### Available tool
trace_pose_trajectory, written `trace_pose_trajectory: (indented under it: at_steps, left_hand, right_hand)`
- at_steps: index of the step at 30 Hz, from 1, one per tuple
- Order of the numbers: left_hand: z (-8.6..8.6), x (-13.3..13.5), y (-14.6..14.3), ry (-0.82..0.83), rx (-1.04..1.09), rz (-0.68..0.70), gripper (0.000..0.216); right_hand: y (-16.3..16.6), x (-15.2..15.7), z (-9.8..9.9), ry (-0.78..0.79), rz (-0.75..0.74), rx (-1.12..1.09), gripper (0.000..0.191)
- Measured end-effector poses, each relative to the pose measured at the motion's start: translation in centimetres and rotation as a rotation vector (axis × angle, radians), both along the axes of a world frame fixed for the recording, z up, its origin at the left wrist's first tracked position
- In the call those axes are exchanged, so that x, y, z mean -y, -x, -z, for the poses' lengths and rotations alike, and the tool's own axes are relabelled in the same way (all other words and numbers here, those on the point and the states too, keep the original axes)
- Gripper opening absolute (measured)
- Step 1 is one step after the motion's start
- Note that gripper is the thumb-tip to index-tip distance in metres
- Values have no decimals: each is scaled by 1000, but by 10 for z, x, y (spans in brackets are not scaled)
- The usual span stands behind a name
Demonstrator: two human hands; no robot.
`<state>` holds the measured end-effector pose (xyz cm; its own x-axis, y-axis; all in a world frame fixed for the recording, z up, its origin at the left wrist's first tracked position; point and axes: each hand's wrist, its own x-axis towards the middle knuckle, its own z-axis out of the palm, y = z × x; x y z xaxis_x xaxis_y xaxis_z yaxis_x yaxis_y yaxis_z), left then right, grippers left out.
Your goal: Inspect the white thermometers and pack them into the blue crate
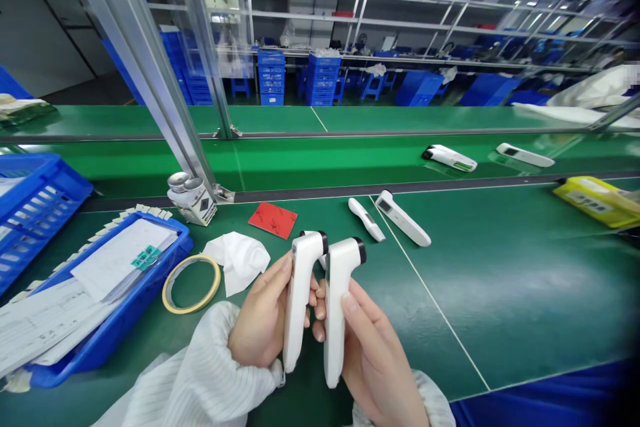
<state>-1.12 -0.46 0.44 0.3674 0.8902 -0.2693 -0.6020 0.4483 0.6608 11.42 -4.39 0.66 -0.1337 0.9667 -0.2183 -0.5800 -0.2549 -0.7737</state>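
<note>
Left grip [261,317] and right grip [373,347] each clasp one white black-nosed plastic device [300,300]; yellow tape ring [185,309] at nine, flat red card [273,220] at eleven o'clock.

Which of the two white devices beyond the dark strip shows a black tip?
The left device: its left end is black; the right device shows no black tip.
</note>
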Motion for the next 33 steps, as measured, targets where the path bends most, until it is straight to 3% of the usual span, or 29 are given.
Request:
trace_pose_trajectory:
  at_steps: [10, 23, 33]
  left_hand:
    - [4, 7, -1, -79, 49, -36, 36]
    - [3, 2, -4, -67, 19, -72, 35]
    - [9, -5, 2, 160, 56, -31, 43]
  right_hand:
    - [-3, 5, 6, -81, 12, 71, 32]
    - [-1, 3, 2, 38, 50, 91, 36]
    - [-4, -1, 3, 53, 7, -18, 32]
